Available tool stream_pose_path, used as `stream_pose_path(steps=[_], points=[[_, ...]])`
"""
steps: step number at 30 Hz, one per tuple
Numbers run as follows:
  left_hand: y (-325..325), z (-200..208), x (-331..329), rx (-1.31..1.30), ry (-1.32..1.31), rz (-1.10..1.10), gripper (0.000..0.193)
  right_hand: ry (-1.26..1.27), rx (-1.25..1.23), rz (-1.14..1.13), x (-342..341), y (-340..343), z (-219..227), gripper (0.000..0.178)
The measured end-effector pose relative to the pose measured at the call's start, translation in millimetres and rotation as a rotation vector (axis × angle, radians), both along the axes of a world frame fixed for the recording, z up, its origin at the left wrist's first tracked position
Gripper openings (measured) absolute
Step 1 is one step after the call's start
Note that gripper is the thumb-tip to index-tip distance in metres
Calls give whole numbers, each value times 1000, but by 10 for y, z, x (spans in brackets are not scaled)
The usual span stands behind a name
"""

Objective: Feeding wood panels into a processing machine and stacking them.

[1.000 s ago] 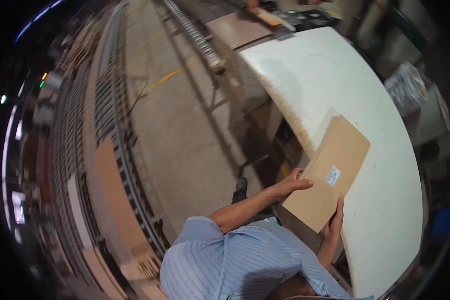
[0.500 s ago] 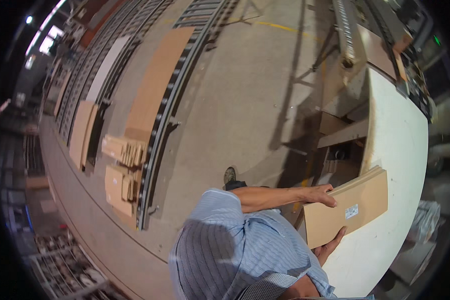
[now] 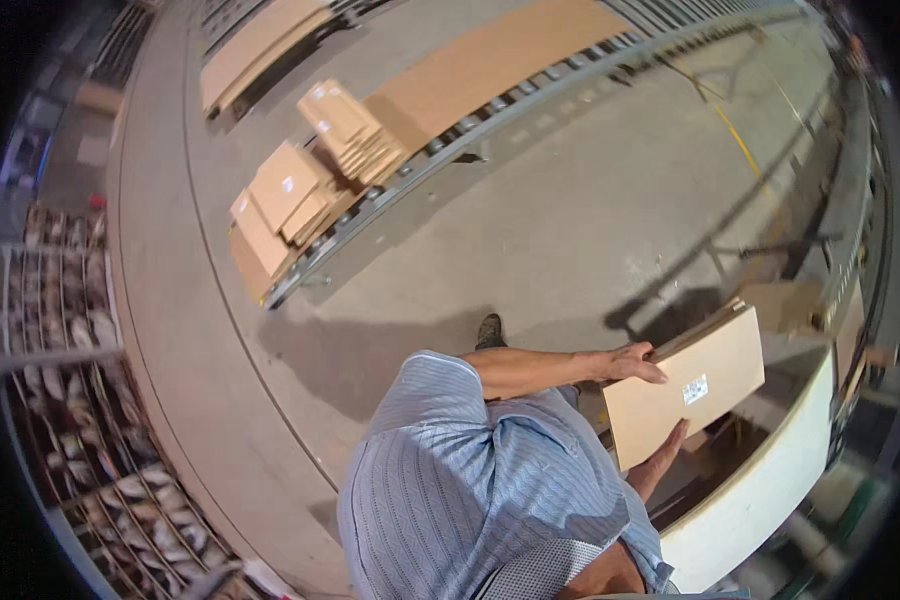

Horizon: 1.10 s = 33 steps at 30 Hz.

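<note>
1. The flat cardboard box (image 3: pixel 685 398), brown with a small white label, is held off the white table (image 3: pixel 760 500), tilted on edge just beside the person's body
2. The left hand (image 3: pixel 633 362) grips its upper long edge, fingers curled over, probably to steady the tilt
3. The right hand (image 3: pixel 667 448) is spread flat beneath the lower edge, likely carrying the weight
4. Beyond, a roller conveyor (image 3: pixel 530 105) bears more flat cartons (image 3: pixel 310 180), and shelving (image 3: pixel 60 330) stands far left
5. Half a second ago the box lay closer over the table; since then the view has swung toward the conveyor, and the box has come away with the turning body
</note>
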<state>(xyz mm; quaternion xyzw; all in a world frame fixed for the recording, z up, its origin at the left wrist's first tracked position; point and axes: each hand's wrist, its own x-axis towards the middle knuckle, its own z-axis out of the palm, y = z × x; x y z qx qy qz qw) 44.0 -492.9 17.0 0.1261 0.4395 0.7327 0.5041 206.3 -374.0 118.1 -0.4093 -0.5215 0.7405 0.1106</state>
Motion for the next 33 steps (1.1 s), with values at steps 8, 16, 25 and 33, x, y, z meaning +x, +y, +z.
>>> stream_pose_path(steps=[8,16,25,33], points=[[-1134,486,-293,-96,-162,528,88,-34,-73,491,-1289,-182,-23,61],[-2475,10,-1015,-122,-388,1123,75,-154,-177,954,-3255,-1754,-360,47],[-3476,-96,-1457,-21,-371,1415,75,-221,-257,1297,-4487,-2947,-855,55],[-4526,-632,-2039,34,-296,1456,73,-72,-239,1343,-5103,-4031,-1048,55]])
